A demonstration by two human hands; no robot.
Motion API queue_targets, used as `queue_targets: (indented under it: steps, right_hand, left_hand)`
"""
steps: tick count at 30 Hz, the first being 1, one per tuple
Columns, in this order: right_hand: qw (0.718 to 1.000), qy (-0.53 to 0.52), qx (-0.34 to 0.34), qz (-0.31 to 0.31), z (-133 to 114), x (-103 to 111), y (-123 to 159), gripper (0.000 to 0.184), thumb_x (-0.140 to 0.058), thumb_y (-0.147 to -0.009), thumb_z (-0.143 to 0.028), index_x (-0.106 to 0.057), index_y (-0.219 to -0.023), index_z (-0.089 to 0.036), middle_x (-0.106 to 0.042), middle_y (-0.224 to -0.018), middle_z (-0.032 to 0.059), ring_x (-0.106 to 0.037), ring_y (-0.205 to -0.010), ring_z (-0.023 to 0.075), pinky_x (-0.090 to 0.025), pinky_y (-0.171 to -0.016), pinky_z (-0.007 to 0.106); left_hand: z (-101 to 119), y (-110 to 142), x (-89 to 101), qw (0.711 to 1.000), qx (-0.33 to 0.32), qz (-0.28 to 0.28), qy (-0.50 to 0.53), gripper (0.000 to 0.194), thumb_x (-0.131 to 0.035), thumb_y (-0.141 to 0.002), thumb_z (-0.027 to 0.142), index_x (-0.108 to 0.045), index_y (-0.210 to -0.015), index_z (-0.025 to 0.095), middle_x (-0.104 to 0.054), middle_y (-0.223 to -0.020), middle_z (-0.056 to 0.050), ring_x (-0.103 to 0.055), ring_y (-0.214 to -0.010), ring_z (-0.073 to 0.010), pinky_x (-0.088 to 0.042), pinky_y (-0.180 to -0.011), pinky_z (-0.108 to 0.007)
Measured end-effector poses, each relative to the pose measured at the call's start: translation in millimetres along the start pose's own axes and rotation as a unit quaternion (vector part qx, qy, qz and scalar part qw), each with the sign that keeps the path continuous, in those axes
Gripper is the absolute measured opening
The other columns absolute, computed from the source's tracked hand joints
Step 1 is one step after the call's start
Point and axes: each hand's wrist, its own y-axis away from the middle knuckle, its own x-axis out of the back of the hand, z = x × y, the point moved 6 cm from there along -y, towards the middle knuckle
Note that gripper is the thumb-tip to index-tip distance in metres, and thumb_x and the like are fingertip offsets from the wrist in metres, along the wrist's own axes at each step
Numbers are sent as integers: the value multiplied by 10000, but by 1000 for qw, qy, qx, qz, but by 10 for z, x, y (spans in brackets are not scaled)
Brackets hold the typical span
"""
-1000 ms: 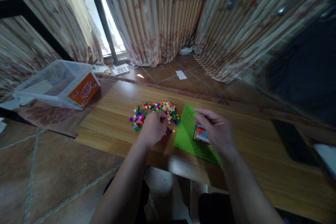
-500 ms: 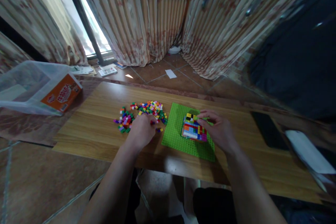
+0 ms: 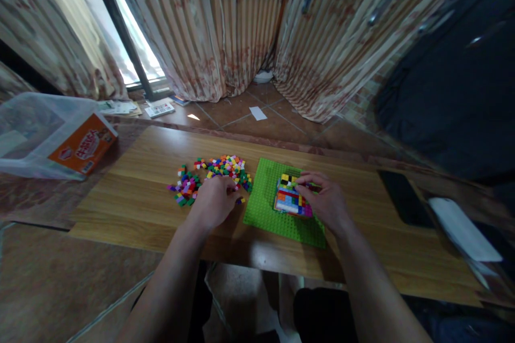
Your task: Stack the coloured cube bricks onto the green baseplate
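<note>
Wooden table (image 3: 140, 171), curtains (image 3: 193, 37) beyond. Brick build (image 3: 287, 201), multicoloured, on green studded baseplate (image 3: 257, 209). Right hand (image 3: 325, 203): three o'clock, fingertips at build, near-pinched; grip unclear. Loose bricks (image 3: 187, 187): nine to ten o'clock. Left hand (image 3: 213, 201): curled beside them, contents hidden. Apparent step: brick fitting and selection; next move calls for stud alignment, gentle pressure.

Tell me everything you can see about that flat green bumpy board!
The bright green, plastic-looking studded board is thin and four-sided, with rows of little bumps. It lies flat on the brown wooden table, right of the colourful brick pile. A multicoloured block build sits on it. The right hand covers part of its right side; whether they touch, I can't tell.
</note>
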Motion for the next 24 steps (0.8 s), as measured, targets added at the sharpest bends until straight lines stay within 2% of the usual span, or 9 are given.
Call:
queue_targets:
  steps: [3,6,12,16,24]
  right_hand:
    - [995,-72,-68,7,101,-39,-12,108,-734,-628,-334,-731,-690,-246,-717,-910,38,-652,-878,218,-493,-874,422]
    - [979,-156,-132,12,171,-84,-4,172,-786,-542,-330,-731,-677,-238,-725,-904,30,-653,-831,199,-509,-845,400]
    - [953,-234,-191,21,155,-153,36,209,-805,-480,-288,-717,-658,-226,-711,-770,-6,-619,-667,143,-515,-688,317]
    - [946,-243,-214,23,178,-187,59,250,-801,-478,-298,-713,-697,-214,-680,-661,-22,-581,-565,131,-492,-587,294]
    - [953,-234,-194,15,244,-226,42,285,-789,-521,-325,-696,-763,-206,-670,-666,-31,-600,-585,146,-517,-617,327]
  left_hand:
    - [-29,-13,-9,1000,2,3,8,124,-604,-808,194,-726,-787,188,-711,-775,-37,-605,-718,-169,-386,-645,-258]
    - [-39,-14,-16,1000,-1,2,10,127,-598,-812,200,-721,-785,188,-706,-766,-34,-602,-704,-167,-385,-639,-258]
    - [-40,-5,-8,1000,4,1,8,143,-589,-816,215,-716,-752,194,-694,-723,-26,-600,-685,-165,-374,-621,-253]
    - [-18,-4,-2,1000,-2,2,16,142,-587,-811,209,-716,-753,192,-702,-737,-25,-601,-690,-160,-382,-631,-248]
    - [20,-7,5,999,-9,7,50,169,-565,-802,223,-688,-690,190,-680,-668,-22,-579,-617,-154,-368,-581,-246]
